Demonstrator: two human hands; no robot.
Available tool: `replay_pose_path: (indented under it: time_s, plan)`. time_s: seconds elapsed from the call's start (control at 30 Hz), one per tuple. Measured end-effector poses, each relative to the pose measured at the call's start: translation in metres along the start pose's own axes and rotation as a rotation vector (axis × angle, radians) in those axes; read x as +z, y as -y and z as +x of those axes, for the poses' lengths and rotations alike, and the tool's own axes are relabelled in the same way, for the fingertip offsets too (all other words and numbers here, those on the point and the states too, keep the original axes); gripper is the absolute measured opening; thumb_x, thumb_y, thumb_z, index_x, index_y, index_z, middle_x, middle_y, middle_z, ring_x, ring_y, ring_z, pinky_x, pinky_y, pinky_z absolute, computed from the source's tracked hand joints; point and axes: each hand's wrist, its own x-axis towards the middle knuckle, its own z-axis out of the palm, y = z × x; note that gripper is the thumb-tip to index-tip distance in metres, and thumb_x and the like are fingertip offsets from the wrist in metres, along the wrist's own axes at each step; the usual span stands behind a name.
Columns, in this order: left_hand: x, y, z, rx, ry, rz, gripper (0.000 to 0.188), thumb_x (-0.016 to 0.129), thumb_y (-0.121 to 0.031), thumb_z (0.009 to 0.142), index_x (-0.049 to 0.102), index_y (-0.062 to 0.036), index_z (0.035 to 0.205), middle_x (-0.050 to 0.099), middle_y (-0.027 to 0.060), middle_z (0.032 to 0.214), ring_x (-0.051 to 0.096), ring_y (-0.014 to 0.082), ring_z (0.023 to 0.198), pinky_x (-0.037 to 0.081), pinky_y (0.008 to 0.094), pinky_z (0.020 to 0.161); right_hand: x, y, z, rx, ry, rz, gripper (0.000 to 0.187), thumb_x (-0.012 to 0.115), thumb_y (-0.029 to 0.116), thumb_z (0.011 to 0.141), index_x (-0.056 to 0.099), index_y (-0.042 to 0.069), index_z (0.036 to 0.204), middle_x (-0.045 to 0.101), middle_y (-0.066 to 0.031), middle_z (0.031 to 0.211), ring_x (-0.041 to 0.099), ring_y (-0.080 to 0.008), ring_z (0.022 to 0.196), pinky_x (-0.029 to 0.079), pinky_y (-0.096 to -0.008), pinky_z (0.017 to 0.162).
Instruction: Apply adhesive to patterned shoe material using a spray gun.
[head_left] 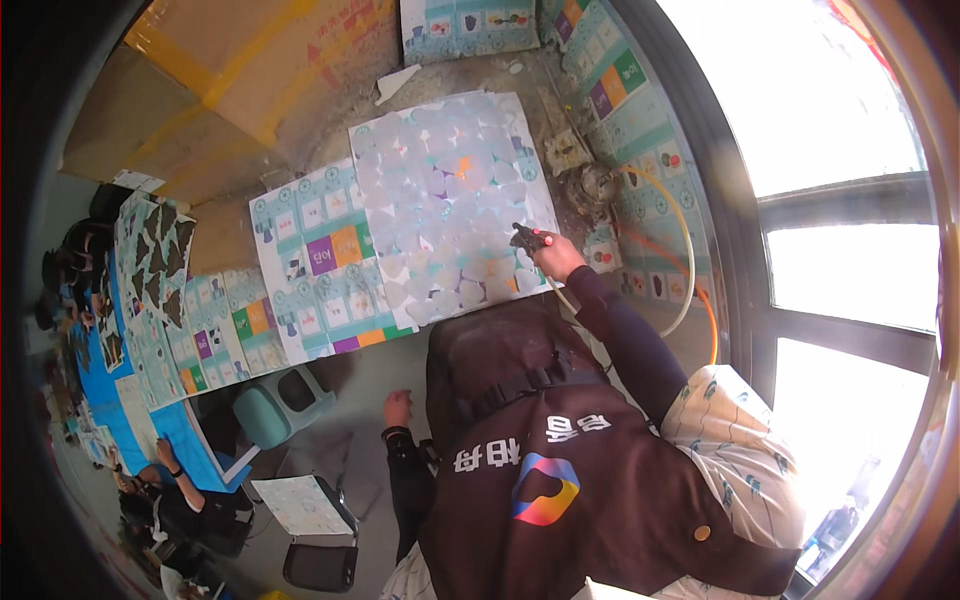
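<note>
My right hand [558,257] is closed round a small black spray gun [528,238] with red parts. The gun's nozzle points left, over the right part of a printed sheet [537,198]. Pale, translucent rounded pieces [410,170] lie close together across this sheet, some overlapping, with purple, teal and orange print showing between them. A thin pale hose [563,296] hangs below my right hand. My left hand [398,408] is down beside my dark apron [520,420], away from the table, its fingers curled and nothing visible in them.
More printed sheets [312,340] cover the table to the left. A large taped cardboard box [220,80] stands behind. Yellow and orange hoses [688,215] loop at the right beside the window. A teal stool [265,415] and a chair [320,565] stand left; other people [190,500] sit beyond.
</note>
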Motion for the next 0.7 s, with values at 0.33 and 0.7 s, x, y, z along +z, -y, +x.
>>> replay_pose_path:
  time_s: [0.33, 0.7]
  plan:
    - [-0.003, 0.029, -0.003, 0.094, 0.13, 0.216, 0.032, 0.054, -0.03, 0.081, 0.063, -0.0025, 0.094, 0.062, 0.0102, 0.072, 0.056, 0.0184, 0.051, 0.047, 0.0325, 0.052, -0.013, 0.022, -0.02, 0.208, 0.022, 0.303, 0.026, 0.06, 0.009, 0.065, 0.058, -0.003, 0.088, 0.062, -0.0173, 0.074, 0.062, -0.0264, 0.064, 0.049, -0.0369, 0.055]
    - [0.004, 0.012, -0.014, -0.037, 0.042, -0.009, 0.03, 0.053, -0.028, 0.083, 0.062, -0.0025, 0.096, 0.062, 0.0091, 0.074, 0.056, 0.018, 0.053, 0.047, 0.0309, 0.048, -0.031, 0.015, 0.013, 0.205, -0.108, 0.305, 0.013, 0.057, 0.007, 0.064, 0.06, -0.004, 0.069, 0.06, -0.0151, 0.059, 0.061, -0.025, 0.052, 0.048, -0.0359, 0.047]
